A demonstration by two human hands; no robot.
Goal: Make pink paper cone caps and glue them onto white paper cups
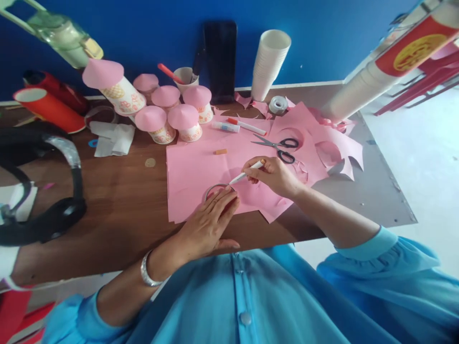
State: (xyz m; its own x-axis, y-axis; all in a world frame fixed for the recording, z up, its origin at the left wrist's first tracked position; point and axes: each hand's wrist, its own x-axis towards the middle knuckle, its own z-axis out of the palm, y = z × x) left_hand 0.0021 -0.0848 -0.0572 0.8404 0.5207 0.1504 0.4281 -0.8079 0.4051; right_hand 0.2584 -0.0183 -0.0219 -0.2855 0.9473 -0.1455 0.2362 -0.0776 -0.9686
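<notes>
My right hand [269, 176] is closed around a white marker [247, 173], whose tip meets the edge of a round ring [211, 187]. That ring lies on pink paper [193, 167], partly hidden under my left hand [215, 215], which rests flat with its fingers stretched out. An orange-brown marker cap [220, 151] is on the paper above the ring. Scissors [276, 144] with black handles lie spread beyond my right hand. Beside them are a red-capped marker [251, 126] and a small white glue tube [225, 126].
Several decorated paper cups with pink cone tops [183, 117] stand at the back left. A stack of white cups [269, 64] and a phone [220, 59] are against the blue wall. Cut pink scraps [337, 143] lie right; black headphones [71, 200] lie left.
</notes>
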